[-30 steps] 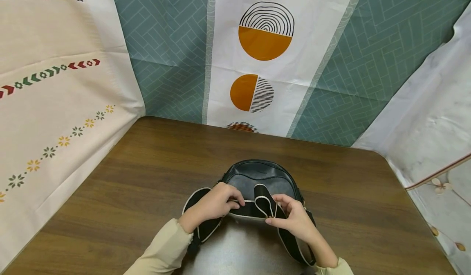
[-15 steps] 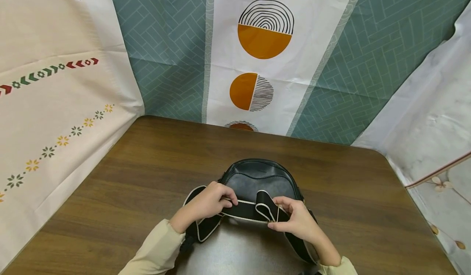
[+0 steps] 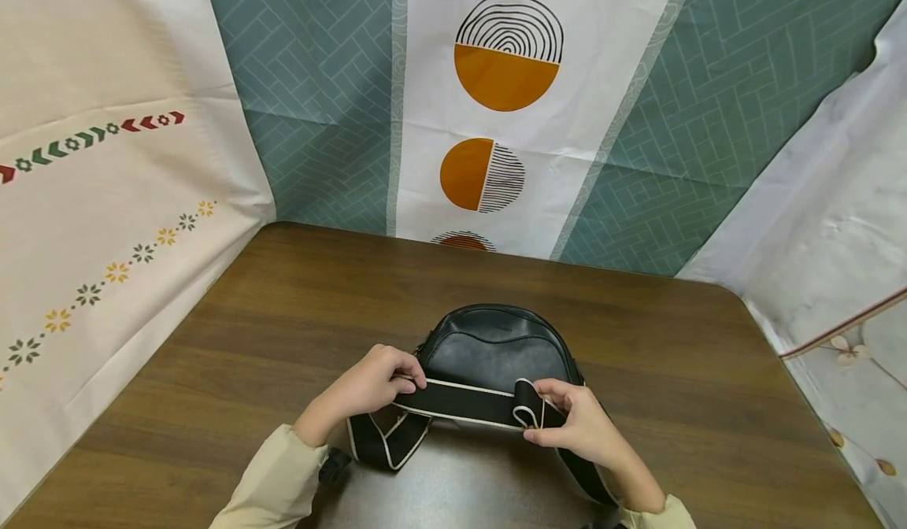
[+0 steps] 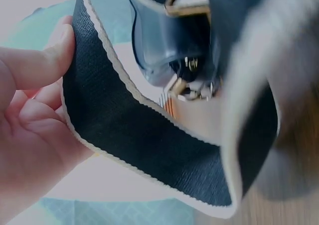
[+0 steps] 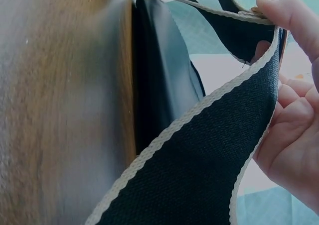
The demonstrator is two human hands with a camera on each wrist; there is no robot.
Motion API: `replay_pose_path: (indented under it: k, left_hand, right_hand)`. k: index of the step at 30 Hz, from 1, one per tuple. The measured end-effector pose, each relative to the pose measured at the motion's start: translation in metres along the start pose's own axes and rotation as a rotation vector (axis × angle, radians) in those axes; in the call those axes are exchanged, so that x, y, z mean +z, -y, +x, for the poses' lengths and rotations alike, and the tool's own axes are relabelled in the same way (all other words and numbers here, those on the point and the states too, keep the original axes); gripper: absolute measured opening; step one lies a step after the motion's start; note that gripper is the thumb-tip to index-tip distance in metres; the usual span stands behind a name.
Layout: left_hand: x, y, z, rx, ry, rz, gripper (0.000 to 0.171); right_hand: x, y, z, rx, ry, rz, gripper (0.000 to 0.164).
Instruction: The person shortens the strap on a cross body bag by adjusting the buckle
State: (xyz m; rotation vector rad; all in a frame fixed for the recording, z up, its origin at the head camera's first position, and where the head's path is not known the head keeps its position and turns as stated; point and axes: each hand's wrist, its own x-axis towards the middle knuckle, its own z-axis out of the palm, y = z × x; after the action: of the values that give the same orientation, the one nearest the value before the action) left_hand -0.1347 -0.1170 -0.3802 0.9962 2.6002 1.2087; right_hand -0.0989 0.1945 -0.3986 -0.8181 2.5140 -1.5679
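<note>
A black rounded shoulder bag point(image 3: 496, 352) stands on the table in the head view. Its wide black strap point(image 3: 464, 403), edged in cream, stretches between both hands before the bag. My left hand point(image 3: 364, 387) pinches the strap's left part between thumb and fingers; the left wrist view shows the thumb point(image 4: 57, 51) on the webbing. My right hand point(image 3: 584, 427) grips the strap around a thin slider buckle point(image 3: 543, 412), beside which a small loop of strap stands up. More strap hangs below each hand. Gold-coloured hardware point(image 4: 192, 90) shows near the bag in the left wrist view.
The brown wooden table point(image 3: 340, 293) extends around the bag. A patterned cloth point(image 3: 319, 120) hangs behind it, with pale fabric at the left and right sides. A dark object point(image 3: 333, 466) sits by the left sleeve.
My left hand has moved left, drawing the strap out straighter. The loop beside my right hand has become smaller. My right hand has shifted slightly right; the bag stays nearly in place.
</note>
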Motion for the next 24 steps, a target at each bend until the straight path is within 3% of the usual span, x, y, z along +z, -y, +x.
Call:
replay_pose_path:
  k: [6, 13, 24]
  left_hand:
    - [-0.013, 0.006, -0.009, -0.025, -0.022, 0.006, 0.020]
    - [-0.027, 0.016, -0.023, -0.101, -0.049, 0.012, 0.020]
    - [-0.032, 0.023, -0.027, -0.110, -0.080, 0.077, 0.021]
  right_hand:
    - [-0.004, -0.003, -0.002, 0.000, -0.015, 0.019, 0.039]
    - [-0.010, -0.005, -0.005, -0.014, -0.013, 0.030, 0.037]
    - [-0.014, -0.006, -0.007, -0.017, 0.024, 0.073, 0.038]
